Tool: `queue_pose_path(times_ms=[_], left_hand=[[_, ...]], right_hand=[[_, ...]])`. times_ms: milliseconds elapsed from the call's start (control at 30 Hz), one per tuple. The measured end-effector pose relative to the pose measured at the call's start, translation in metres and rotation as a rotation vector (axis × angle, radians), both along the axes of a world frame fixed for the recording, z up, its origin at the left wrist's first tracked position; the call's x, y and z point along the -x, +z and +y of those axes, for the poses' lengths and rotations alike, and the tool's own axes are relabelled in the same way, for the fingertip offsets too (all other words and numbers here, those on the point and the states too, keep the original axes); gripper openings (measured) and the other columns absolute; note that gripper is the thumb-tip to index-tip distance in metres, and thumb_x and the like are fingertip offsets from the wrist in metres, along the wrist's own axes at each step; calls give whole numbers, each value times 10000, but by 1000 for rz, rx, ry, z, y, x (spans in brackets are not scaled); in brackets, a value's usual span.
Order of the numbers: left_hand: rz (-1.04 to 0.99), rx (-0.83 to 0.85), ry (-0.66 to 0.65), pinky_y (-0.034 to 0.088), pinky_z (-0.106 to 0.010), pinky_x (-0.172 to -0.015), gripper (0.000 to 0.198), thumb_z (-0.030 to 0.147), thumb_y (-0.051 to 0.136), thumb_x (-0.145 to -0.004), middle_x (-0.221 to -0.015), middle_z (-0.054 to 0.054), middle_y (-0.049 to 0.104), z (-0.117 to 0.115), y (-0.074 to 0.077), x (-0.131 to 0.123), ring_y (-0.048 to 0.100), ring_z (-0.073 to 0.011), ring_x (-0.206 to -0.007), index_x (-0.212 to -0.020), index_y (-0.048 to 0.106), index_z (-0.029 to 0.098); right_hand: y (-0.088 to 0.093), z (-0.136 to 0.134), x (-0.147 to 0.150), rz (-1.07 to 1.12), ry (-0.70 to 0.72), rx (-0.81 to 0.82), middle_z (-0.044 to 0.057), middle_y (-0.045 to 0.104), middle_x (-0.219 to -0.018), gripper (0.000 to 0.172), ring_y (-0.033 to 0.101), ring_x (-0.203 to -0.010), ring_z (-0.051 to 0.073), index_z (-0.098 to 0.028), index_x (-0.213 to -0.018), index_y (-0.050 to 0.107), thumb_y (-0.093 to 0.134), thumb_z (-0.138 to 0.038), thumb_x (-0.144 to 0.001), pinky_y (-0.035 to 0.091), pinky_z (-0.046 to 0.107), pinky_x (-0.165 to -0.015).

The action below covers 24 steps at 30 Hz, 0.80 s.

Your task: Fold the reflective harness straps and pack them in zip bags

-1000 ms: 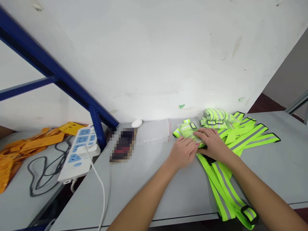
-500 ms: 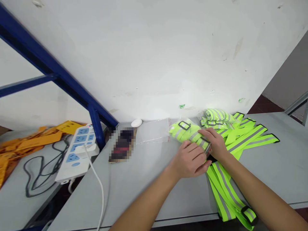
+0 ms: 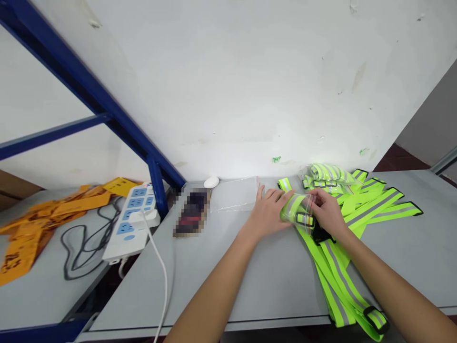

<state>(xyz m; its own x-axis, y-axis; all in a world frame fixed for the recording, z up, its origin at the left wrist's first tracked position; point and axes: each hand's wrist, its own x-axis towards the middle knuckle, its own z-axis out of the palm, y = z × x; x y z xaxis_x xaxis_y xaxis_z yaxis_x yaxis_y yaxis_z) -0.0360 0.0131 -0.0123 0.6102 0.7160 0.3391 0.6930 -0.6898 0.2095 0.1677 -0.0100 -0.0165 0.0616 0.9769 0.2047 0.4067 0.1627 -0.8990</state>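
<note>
Bag (image 3: pixel 299 210), clear plastic w/ a rolled hi-vis yellow-green strap inside, is btwn the two hands over the bench (image 3: pixel 271 281), right of ctr. L hand (image 3: pixel 268 212) lies over the bag's left end, fingers a bit apart & curved round it; thumb mostly hidden, so can't tell its exact grip. R hand (image 3: pixel 321 207) is at the other end, fingertips pinching the bag's edge nr the red line of the seal. Black buckle & grey reflective stripe show thru the plastic. Loose straps (image 3: pixel 373 214), same yellow-green w/ grey stripes & black edging, spread under & right of the R hand; some run twd the front edge, where a black slider (image 3: pixel 374 319) sits on one. Filled bags (image 3: pixel 330 177) are heaped behind, next to the wall (image 3: pixel 257 85). Flat clear bag (image 3: pixel 233 194) lies left of the L hand; further left, a white oval item (image 3: pixel 212 182) & a pixelated dark object (image 3: pixel 193 212), details n/a. Past the blue frame (image 3: pixel 85 90): power strip (image 3: pixel 124 233), white w/ blue sockets, a white plug (image 3: pixel 144 218) in it & white cable (image 3: pixel 162 271) trailing fwd; also black cable (image 3: pixel 76 255) & a pile of orange pcs (image 3: pixel 59 209).
</note>
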Motion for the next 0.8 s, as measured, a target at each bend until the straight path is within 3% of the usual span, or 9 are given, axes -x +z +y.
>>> queue_pose_path(times_ms=[100,233,367,433,500,567,633,700,800], left_hand=[[-193,-50,131,248,-548,-1072,731,444,760,-630,-1109,-84,634,-3,5,-1,539,-297,-1063,-1275,490,232],[-744,54,305,467,-414,-892,720,396,746,-690,-1172,-98,577,-19,10,-16,567,-265,-1069,-1284,376,227],[-1058,218,194,522,-371,-830,796,352,713,-745,-1215,-116,538,-37,-3,-42,596,-237,-1059,-1343,196,260],[-1086,272,145,527,-383,-839,863,306,717,-738,-1254,-134,506,-39,-13,-47,597,-238,-1068,-1368,128,277],[-1022,270,104,508,-412,-892,1001,291,755,-688,-1359,-176,403,-35,-20,-43,556,-264,-1149,-1404,57,281],[-860,173,33,453,-466,-964,1147,308,797,-609,-1465,-215,233,-28,-22,-32,434,-324,-1285,-1434,1,278],[-667,-9,-70,383,-526,-1013,1166,340,791,-566,-1504,-205,148,-24,-19,-20,292,-379,-1372,-1444,24,293],[-552,-227,-150,324,-572,-1035,1029,399,746,-569,-1492,-169,217,-25,-11,-13,261,-398,-1381,-1414,165,317],[-524,-475,-146,283,-569,-1053,654,400,643,-662,-1345,-111,487,-32,4,-12,418,-346,-1284,-1267,415,307]], right_hand=[[20,-7,4,208,-1,-73,18,578,-780,287,581,-708,181,-218,-987,561,567,-471,-851,511,309,-617],[42,-18,12,240,102,-254,97,514,-1211,443,545,-1130,242,-282,-1229,422,546,-508,-868,500,425,-919],[40,-24,30,65,241,-177,124,439,-1355,852,520,-1206,290,-295,-1362,271,777,-430,-689,497,448,-949],[32,-23,36,70,272,-106,123,506,-1304,871,554,-1170,284,-274,-1383,259,779,-383,-694,519,431,-919],[22,-21,38,126,311,-62,107,565,-1243,767,591,-1121,269,-266,-1352,313,749,-356,-728,534,420,-893],[16,-19,34,162,334,-45,95,596,-1205,672,606,-1096,265,-256,-1293,384,744,-324,-729,535,421,-889],[13,-19,30,177,348,-27,91,611,-1187,602,613,-1083,264,-246,-1251,428,733,-293,-735,531,424,-890],[11,-18,27,177,351,-16,88,621,-1169,564,620,-1065,262,-241,-1228,442,725,-282,-742,528,428,-888],[8,-17,26,161,347,-41,82,628,-1135,522,625,-1033,259,-240,-1189,454,723,-301,-746,528,429,-877]])
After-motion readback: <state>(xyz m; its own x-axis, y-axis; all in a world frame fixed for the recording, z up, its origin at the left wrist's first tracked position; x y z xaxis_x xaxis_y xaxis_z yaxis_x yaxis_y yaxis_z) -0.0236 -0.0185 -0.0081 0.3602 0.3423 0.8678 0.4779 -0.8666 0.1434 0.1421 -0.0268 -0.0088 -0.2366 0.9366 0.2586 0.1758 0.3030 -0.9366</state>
